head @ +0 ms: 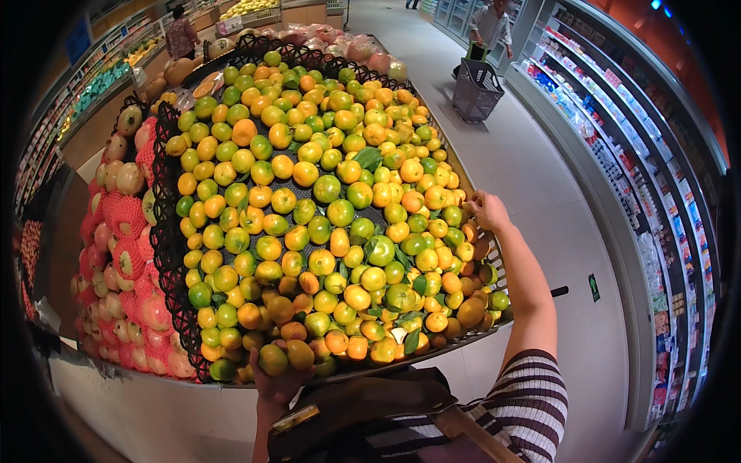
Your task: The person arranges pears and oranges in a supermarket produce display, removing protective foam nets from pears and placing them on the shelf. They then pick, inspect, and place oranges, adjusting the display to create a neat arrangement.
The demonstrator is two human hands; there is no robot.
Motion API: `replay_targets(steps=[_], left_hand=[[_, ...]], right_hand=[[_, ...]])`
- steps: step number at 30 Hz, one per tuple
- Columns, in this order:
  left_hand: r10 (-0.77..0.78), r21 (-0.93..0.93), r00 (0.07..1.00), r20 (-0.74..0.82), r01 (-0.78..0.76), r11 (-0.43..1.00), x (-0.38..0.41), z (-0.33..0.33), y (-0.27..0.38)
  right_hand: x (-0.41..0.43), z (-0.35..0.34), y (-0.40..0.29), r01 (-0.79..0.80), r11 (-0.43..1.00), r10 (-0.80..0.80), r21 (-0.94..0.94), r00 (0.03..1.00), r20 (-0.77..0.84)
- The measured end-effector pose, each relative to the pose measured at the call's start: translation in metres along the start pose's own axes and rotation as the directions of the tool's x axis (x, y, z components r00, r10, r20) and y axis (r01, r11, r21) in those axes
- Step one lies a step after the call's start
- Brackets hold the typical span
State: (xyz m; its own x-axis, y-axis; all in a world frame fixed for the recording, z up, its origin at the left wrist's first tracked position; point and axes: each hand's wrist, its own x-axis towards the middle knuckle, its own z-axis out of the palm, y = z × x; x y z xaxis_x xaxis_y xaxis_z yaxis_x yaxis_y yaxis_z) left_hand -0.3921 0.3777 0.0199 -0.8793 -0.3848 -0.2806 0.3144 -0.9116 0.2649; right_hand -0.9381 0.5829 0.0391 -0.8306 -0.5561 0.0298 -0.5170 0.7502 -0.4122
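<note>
A sloping display of green and orange mandarins [341,213], some with leaves, fills the space before me. At the near edge my left hand [279,386] is turned palm up, fingers curled around a greenish mandarin [273,360] and a browner-looking mandarin [300,354] beside it. My right arm reaches out to the display's right side. There my right hand [490,212] is bent at the slatted rim [502,267], close to the outermost mandarins. Its fingertips are partly hidden, so whether they pinch anything is unclear.
A black lattice divider [168,231] separates the mandarins from net-wrapped pomegranates [128,257] on the left. Bagged fruit [359,49] lies behind. A person [492,26] with a grey rolling basket [476,92] is in the aisle. Refrigerated shelves [625,156] line the right; another person [180,35] stands far left.
</note>
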Motion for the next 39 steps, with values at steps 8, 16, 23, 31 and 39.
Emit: replay_targets(steps=[8, 16, 23, 31, 39], left_hand=[[-0.011, 0.160, 0.998, 0.068, 0.000, 0.987, 0.011, 0.012, 0.020], [-0.118, 0.325, 0.980, 0.163, 0.059, 0.944, 0.040, 0.036, 0.012], [-0.126, 0.415, 0.983, 0.134, 0.060, 0.908, 0.044, 0.054, -0.003], [-0.058, 0.220, 0.997, 0.052, 0.045, 0.975, 0.022, 0.035, -0.001], [0.027, 0.397, 0.999, 0.041, -0.041, 0.917, 0.009, 0.045, 0.002]], right_hand=[[-0.015, 0.021, -0.062, -0.065, 0.994, 0.044, 0.090, 0.973, 0.225], [0.018, -0.009, -0.089, -0.127, 0.886, -0.066, 0.445, 0.917, 0.394], [0.041, 0.022, -0.117, -0.236, 0.901, 0.063, 0.363, 0.901, 0.430], [-0.022, 0.033, -0.156, 0.474, 0.830, -0.428, 0.294, 0.879, -0.209], [-0.014, 0.071, -0.221, 0.607, 0.650, -0.592, 0.457, 0.782, -0.195]])
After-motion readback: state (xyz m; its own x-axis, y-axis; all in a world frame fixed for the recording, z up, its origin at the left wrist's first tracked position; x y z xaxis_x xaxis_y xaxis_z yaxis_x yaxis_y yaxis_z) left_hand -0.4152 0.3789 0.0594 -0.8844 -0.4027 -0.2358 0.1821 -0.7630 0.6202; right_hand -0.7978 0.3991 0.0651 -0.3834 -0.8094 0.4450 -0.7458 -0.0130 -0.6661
